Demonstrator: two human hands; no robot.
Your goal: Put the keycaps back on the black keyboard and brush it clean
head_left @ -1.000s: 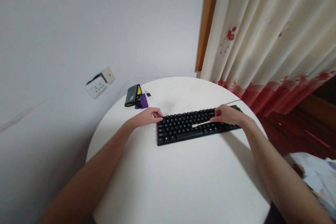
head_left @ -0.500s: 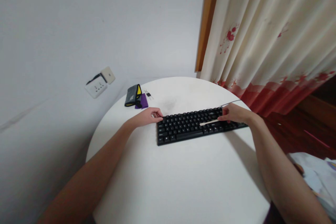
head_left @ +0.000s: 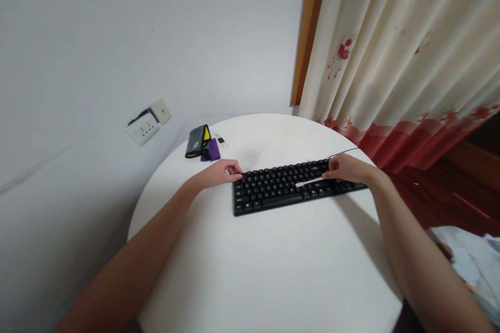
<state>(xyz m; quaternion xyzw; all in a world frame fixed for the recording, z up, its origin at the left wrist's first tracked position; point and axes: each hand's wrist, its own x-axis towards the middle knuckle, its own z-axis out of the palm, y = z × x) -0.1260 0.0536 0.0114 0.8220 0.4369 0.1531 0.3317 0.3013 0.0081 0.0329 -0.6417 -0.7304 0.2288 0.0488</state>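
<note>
A black keyboard (head_left: 273,191) lies on a round white table (head_left: 273,270). My left hand (head_left: 219,173) grips the keyboard's far left corner, fingers curled on its edge. My right hand (head_left: 349,168) rests over the right end of the keys, fingers pinched on a thin pale stick (head_left: 309,182). The stick points left and its tip lies across the keys near the middle right.
A grey and yellow pouch (head_left: 197,141) and a purple cloth (head_left: 213,150) lie at the table's far left edge, with a small metal tool (head_left: 221,140) beside them. A wall socket (head_left: 147,124) is on the white wall. Cream curtains with red print (head_left: 402,62) hang at right.
My right hand moved right along the keys with the stick, then edged slightly back left. My left hand stayed on the keyboard's corner.
</note>
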